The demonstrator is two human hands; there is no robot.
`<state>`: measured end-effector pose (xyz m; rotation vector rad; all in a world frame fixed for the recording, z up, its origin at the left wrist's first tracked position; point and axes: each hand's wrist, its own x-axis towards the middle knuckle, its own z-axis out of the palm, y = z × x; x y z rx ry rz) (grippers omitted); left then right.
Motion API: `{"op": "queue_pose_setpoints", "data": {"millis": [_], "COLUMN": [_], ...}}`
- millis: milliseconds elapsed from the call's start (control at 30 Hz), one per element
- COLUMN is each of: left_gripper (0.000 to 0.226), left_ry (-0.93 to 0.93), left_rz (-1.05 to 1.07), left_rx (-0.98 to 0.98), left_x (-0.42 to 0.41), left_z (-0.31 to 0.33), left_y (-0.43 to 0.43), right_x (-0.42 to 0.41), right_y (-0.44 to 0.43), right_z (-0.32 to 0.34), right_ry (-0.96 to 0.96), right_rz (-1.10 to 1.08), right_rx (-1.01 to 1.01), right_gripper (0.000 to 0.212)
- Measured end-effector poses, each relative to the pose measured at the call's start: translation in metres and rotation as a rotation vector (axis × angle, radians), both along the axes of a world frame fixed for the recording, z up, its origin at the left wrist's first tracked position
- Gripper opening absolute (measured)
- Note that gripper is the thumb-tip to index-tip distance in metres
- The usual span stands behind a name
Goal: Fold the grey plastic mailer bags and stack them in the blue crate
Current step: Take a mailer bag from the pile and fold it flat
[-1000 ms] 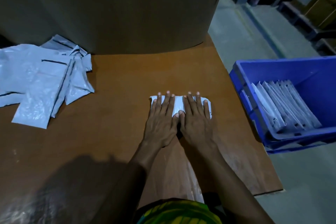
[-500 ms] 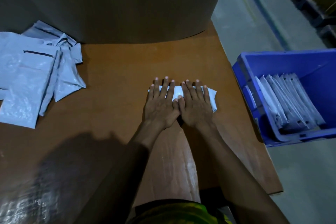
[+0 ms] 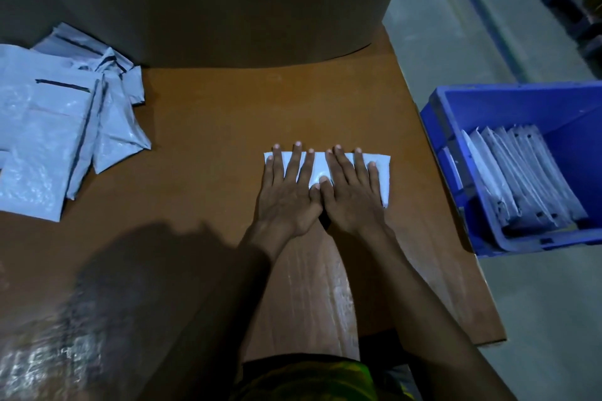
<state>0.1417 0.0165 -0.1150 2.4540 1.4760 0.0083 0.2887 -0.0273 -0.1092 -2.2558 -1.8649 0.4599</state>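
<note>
Palms down, left hand [image 3: 288, 197] and right hand [image 3: 353, 197] lie side by side, fingers straight, gripping nothing, squashing the folded mailer bag [image 3: 381, 163] near the table [image 3: 211, 140] right edge, guessing to set the crease before it joins the stack [image 3: 521, 179] in the blue crate [image 3: 553, 107]

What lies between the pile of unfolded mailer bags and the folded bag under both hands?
Nothing: the head view shows only bare brown table between the pile of unfolded mailer bags and the folded bag.
</note>
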Motion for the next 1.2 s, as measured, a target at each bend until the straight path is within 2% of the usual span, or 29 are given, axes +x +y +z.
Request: {"op": "queue_pose_setpoints", "data": {"millis": [167,333,633,767,867,967,1100,1200], "left_gripper": [0.080,0.073,0.066,0.057,0.055,0.058,0.060,0.062], "left_ry": [0.029,-0.003,-0.109,-0.102,-0.071,-0.051,-0.041,-0.026], "left_rz": [0.006,-0.034,-0.013,0.239,0.294,0.270,0.242,0.234], "left_rx": [-0.038,0.057,0.084,0.153,0.186,0.198,0.201,0.182], "left_x": [0.003,-0.011,-0.020,-0.047,-0.059,-0.056,-0.056,-0.056], "left_z": [0.005,0.005,-0.004,-0.011,-0.011,-0.012,-0.012,-0.009], "left_y": [0.009,-0.022,-0.022,-0.012,-0.007,-0.012,-0.015,-0.011], "right_x": [0.002,-0.008,-0.013,-0.020,-0.040,-0.059,-0.064,-0.064], "right_y": [0.010,-0.029,-0.031,-0.026,-0.016,0.004,0.014,0.008], "right_z": [0.003,-0.001,-0.003,0.002,0.009,0.012,0.005,0.002], "right_ry": [0.007,-0.050,-0.082,-0.116,-0.149,-0.107,-0.096,-0.101], "right_rz": [0.002,-0.022,-0.057,-0.077,0.022,0.149,0.151,0.161], "right_rx": [-0.022,0.057,0.004,0.038,0.096,0.045,0.019,0.029], "right_gripper": [0.060,0.062,0.060,0.067,0.069,0.075,0.069,0.075]}}
